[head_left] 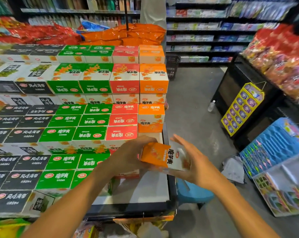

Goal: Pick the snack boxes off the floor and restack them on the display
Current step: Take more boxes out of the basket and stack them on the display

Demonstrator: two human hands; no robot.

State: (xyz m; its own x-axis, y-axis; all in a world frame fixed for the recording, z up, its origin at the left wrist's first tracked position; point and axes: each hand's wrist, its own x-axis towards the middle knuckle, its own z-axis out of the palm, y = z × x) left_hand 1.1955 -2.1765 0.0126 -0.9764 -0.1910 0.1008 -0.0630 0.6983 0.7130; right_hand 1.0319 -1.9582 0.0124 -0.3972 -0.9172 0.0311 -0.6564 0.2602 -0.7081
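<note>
An orange and white snack box [164, 156] hangs tilted between both my hands, above the bare white front right corner of the display [150, 188]. My left hand [128, 156] grips its left side with curled fingers. My right hand [191, 162] presses its right side with straight fingers. Just behind, an orange box [151, 119] stands alone at the right end of the stepped rows. Red boxes [123, 133], green boxes [76, 134] and black boxes [16, 134] fill the rows to the left.
A black metal rim [171, 191] edges the display. A blue plastic stool [193, 193] stands by its right side. Across the grey aisle floor [193, 103] are a black stand with red snack bags [282, 55], a yellow hanging card [241, 109], a bottle [211, 105] and blue toy packs [272, 146].
</note>
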